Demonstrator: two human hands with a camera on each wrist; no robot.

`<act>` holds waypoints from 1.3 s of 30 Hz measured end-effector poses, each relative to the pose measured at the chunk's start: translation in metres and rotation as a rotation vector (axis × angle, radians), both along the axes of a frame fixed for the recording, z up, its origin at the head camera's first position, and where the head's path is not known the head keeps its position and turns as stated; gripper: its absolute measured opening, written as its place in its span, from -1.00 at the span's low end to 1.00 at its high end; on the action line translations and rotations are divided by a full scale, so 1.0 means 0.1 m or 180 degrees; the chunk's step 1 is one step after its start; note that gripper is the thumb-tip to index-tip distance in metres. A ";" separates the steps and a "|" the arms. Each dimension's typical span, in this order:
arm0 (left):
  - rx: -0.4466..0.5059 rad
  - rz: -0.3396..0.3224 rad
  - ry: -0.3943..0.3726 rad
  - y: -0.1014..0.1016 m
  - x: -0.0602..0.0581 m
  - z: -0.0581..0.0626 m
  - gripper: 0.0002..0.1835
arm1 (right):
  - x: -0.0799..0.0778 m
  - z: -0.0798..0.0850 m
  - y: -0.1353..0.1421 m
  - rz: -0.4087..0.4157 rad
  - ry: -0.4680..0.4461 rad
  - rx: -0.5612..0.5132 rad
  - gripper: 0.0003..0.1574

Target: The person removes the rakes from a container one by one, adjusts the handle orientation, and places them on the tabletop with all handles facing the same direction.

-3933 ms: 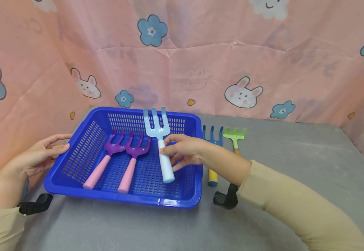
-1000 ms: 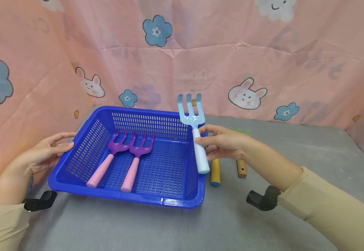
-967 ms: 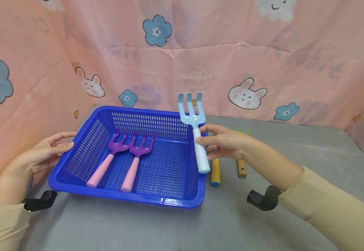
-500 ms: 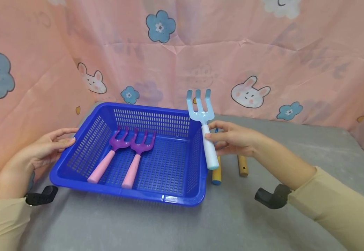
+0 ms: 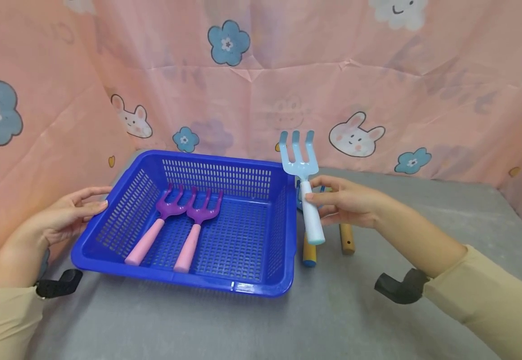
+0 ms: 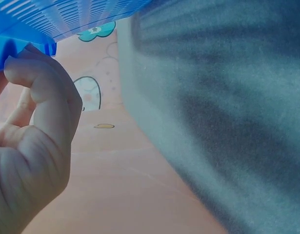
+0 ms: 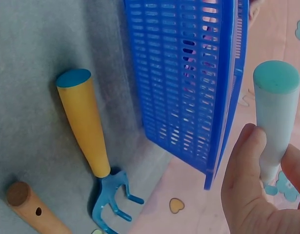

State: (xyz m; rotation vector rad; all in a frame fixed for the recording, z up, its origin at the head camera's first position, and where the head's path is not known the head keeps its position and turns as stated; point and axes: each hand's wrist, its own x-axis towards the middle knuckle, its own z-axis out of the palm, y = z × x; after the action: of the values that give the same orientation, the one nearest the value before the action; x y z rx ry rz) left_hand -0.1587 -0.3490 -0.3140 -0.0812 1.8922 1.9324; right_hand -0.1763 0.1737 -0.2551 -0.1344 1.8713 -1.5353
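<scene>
Fork handle [image 5: 312,215] clear of basket [image 5: 175,281], right fingers [image 5: 321,198] pinching it; left fingers [image 5: 93,208] pinching rim [image 5: 95,225].

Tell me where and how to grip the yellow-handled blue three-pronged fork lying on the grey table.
Take the middle of its thick, rounded yellow handle, coming from above and the near side. That looks the safest hold: the handle's free end points that way, the blue pronged head away. Avoid its left, where the blue perforated plastic basket stands close.
</scene>
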 end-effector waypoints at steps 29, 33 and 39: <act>0.0063 0.0007 -0.0013 0.01 0.02 0.00 -0.71 | 0.01 0.04 0.22 -0.0096 0.0155 0.0154 -0.50; 0.0152 0.0000 -0.0023 0.02 0.01 0.00 -0.71 | 0.01 0.04 0.26 -0.0092 0.0215 0.0135 -0.50; 0.0193 -0.0039 0.0003 0.01 0.02 0.00 -0.70 | 0.01 0.05 0.31 -0.0083 0.0235 0.0089 -0.53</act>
State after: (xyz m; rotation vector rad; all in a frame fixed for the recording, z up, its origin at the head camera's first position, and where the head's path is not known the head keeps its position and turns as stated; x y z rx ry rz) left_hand -0.1569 -0.3479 -0.3143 -0.0505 1.8289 1.9803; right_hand -0.1749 0.2052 -0.2502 -0.1564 1.9585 -1.5400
